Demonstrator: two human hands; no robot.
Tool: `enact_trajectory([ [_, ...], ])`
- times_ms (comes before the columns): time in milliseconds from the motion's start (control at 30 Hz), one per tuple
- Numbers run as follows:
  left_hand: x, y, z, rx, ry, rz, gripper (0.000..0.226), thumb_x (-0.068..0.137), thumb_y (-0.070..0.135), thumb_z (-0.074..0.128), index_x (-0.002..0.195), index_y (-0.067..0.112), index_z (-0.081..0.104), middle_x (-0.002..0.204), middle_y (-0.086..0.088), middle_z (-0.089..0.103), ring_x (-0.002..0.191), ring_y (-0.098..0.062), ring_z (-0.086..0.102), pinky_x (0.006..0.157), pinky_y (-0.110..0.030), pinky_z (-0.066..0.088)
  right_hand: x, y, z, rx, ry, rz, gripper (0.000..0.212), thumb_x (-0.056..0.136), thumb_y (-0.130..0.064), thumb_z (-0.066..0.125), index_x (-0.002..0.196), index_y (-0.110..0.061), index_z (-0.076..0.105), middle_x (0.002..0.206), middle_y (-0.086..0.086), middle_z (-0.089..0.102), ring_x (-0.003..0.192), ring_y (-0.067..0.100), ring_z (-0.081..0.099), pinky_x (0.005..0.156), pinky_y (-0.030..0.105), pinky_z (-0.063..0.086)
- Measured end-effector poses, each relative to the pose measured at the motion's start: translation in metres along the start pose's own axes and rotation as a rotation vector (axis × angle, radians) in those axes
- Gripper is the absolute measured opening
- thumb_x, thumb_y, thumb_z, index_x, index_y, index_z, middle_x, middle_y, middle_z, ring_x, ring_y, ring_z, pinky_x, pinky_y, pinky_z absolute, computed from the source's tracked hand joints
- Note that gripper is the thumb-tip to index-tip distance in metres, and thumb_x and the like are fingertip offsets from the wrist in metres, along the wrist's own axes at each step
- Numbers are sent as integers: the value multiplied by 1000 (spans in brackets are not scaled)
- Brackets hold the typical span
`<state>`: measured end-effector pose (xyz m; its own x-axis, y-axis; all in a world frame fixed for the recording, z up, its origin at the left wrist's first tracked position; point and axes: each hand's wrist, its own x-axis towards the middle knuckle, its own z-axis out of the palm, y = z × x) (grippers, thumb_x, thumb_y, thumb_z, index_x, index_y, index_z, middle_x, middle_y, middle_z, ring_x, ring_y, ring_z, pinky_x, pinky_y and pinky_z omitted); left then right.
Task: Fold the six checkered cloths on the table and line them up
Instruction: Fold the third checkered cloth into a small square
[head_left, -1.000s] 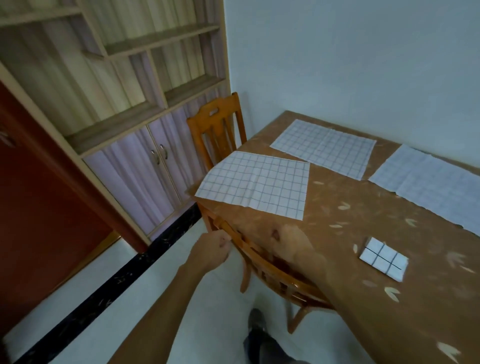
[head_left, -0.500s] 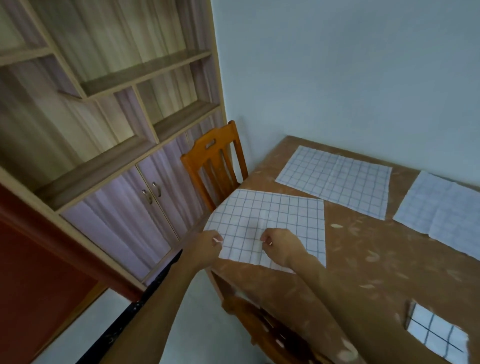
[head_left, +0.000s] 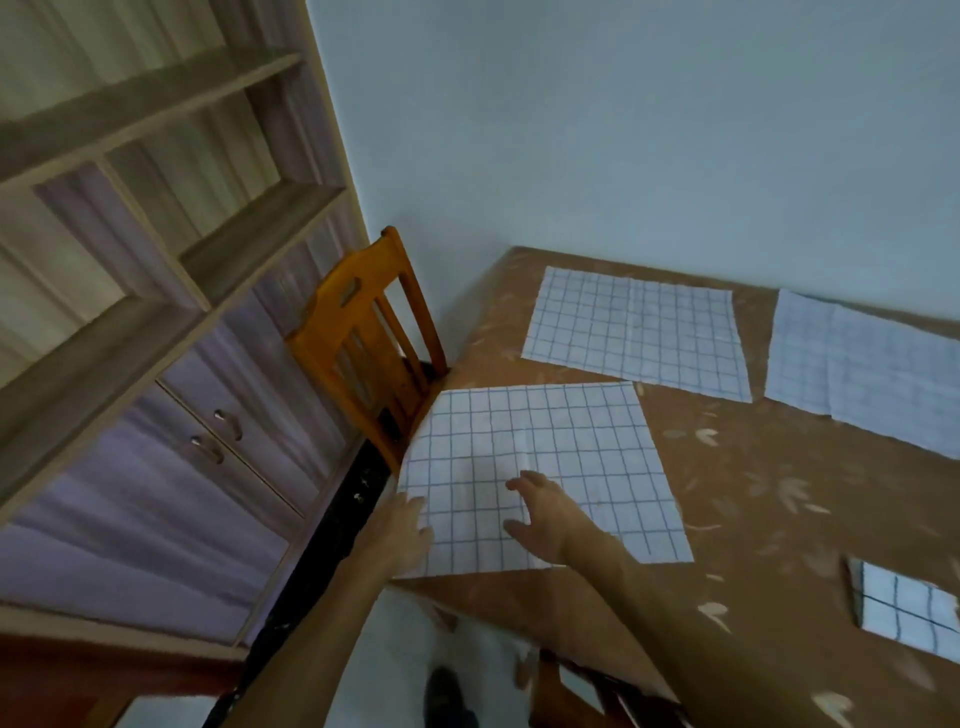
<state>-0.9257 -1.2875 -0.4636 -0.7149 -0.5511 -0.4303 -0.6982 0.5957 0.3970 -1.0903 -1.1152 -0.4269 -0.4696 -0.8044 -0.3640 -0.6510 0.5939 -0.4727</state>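
Note:
A white cloth with a blue grid (head_left: 550, 457) lies flat at the near left corner of the brown table (head_left: 753, 483). My left hand (head_left: 402, 532) rests at its near left edge, thumb on the cloth. My right hand (head_left: 543, 514) lies flat on the cloth's near middle with the fingers spread. A second flat cloth (head_left: 639, 332) lies beyond it near the wall, and a third (head_left: 862, 369) at the far right. A small folded cloth (head_left: 904, 613) sits at the right edge of the view.
An orange wooden chair (head_left: 363, 343) stands at the table's left end, against the wall. A second chair (head_left: 597, 691) is tucked under the near side. A tall cabinet with shelves and doors (head_left: 156, 312) fills the left. My shoe (head_left: 449, 696) shows on the pale floor.
My view has come closer to the table's corner. Both hands have moved onto the nearest cloth; the right hand has uncurled and now lies flat on it, and the left has opened at the cloth's edge.

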Motion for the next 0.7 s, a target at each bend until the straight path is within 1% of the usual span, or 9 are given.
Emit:
enact_trajectory([
  [67,13,-19,11,237,-36,117,60,101,25,49,154,17,23,164,-11,14,149,-29,18,117,-42,32,8,-8,22,-21,-38,46,73,95,-38,58,154,-16,22,163,7,16,146,25,23,119,38,25],
  [167,27,-39,24,353,-16,293,67,97,8,51,156,16,19,165,-8,10,152,-25,11,120,-40,25,13,-23,52,-49,-100,103,76,95,-36,57,156,-18,16,163,7,13,146,25,24,118,40,27],
  [267,32,-60,38,270,-50,402,79,79,6,77,148,10,40,159,-13,30,146,-28,32,117,-40,33,13,-32,74,-63,-132,131,71,95,-32,58,153,-16,21,160,7,21,141,26,32,113,39,31],
  [333,42,-78,51,190,7,444,92,39,15,100,124,9,66,139,-16,57,126,-32,57,97,-44,53,14,-34,85,-53,-159,146,76,94,-34,61,155,-17,18,162,6,18,143,27,30,115,40,30],
  [367,48,-86,56,129,11,431,86,29,14,100,111,11,73,127,-14,65,115,-30,64,87,-43,59,15,-33,91,-42,-166,154,78,93,-35,62,155,-18,18,162,5,18,143,26,30,116,41,30],
  [433,51,-90,58,49,116,500,48,45,3,92,89,14,76,111,-3,67,100,-23,63,72,-33,61,16,-33,97,-32,-160,152,79,92,-36,63,154,-18,19,161,4,21,141,25,32,114,40,32],
  [500,50,-86,54,2,251,584,11,65,8,73,72,16,72,96,4,62,87,-14,57,62,-30,55,18,-37,98,-56,-153,131,77,93,-35,62,155,-18,19,161,4,21,140,25,33,113,39,34],
  [600,46,-75,47,-5,221,480,16,77,18,78,67,19,65,76,2,63,74,-16,59,58,-30,52,24,-43,99,-78,-126,126,79,91,-30,65,154,-19,19,158,4,26,134,24,43,107,37,41],
  [700,39,-59,35,-88,213,474,28,97,37,58,71,27,54,67,7,55,65,-9,51,60,-22,39,32,-49,98,-124,-20,166,70,91,-31,64,151,-23,27,147,2,44,120,21,56,96,34,50],
])
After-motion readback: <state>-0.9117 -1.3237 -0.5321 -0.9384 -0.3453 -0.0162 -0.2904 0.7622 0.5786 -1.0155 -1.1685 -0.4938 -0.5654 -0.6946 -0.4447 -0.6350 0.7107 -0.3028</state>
